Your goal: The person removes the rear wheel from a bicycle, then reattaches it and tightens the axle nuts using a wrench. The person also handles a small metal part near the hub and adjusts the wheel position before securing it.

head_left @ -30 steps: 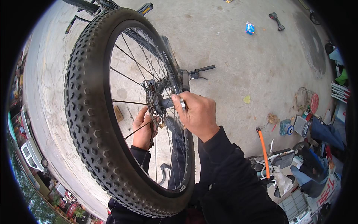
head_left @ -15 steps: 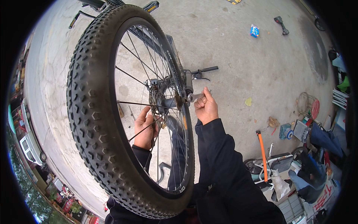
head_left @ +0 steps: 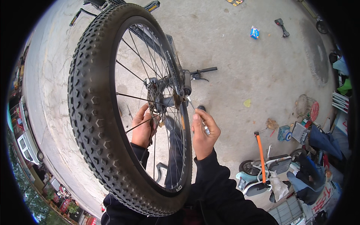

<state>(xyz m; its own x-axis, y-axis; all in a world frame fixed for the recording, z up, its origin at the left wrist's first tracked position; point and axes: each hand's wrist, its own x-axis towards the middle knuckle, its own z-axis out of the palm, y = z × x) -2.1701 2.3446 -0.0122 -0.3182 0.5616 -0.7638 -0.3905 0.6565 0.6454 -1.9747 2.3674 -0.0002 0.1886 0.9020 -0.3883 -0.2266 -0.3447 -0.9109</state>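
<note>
Right hand (head_left: 205, 137) grips wrench (head_left: 191, 102) at right of wheel (head_left: 92, 112); shallow seating could let it slip; left hand (head_left: 141, 129), behind spokes (head_left: 135, 97), too hidden to tell its hold.

The left hand's (head_left: 141, 131) fingertips are partly hidden behind spokes (head_left: 139, 128), and what they touch cannot be told. The right hand's (head_left: 205, 135) fingers cover the middle of a wrench (head_left: 191, 102); whether its tip, just above them, meets the axle is too small to tell. Far above the left fingers, the top edge cuts off the bicycle (head_left: 92, 97).
</note>
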